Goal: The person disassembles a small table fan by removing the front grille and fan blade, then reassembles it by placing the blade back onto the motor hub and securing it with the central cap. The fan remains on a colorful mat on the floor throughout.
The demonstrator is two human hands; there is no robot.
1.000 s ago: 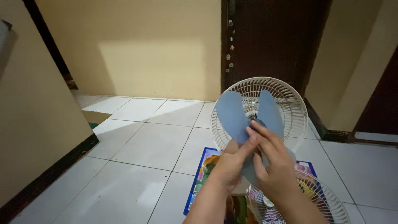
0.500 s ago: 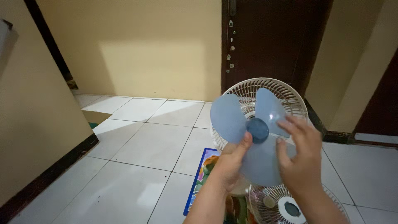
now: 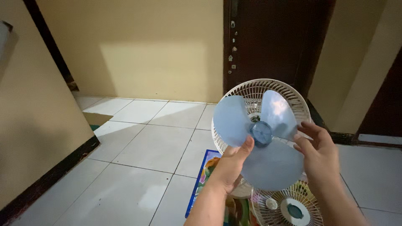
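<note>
While your left hand (image 3: 231,167) pinches the lower-left edge of the pale blue translucent three-bladed plastic fan blade (image 3: 261,140), its thumb (image 3: 247,144) presses the front face just beside the round blue hub (image 3: 262,133) and the other fingers curl out of sight behind. Your right hand (image 3: 320,157) sits at about four o'clock from the hub, its fingers (image 3: 310,127) slightly spread and bent, tips touching the rim of the right-hand blade; whether they truly clamp it I cannot tell.

You hold the blade up in the air, face toward you, in front of the round white wire rear grille (image 3: 259,90) of the fan, which stands upright behind it at twelve o'clock. At six o'clock, low in the frame, a second white wire grille with a blue centre cap (image 3: 289,207) lies flat on a colourful printed floor mat (image 3: 207,175) spread over the pale tiled floor (image 3: 138,167). A dark brown wooden door (image 3: 268,42) stands behind the fan.

By the look of it, you are at the step of handling the loose blade, apart from the fan's shaft. A next move would call for squaring the hub to the shaft behind it and keeping your grip near the hub, since the thin blades look likely to flex.
</note>
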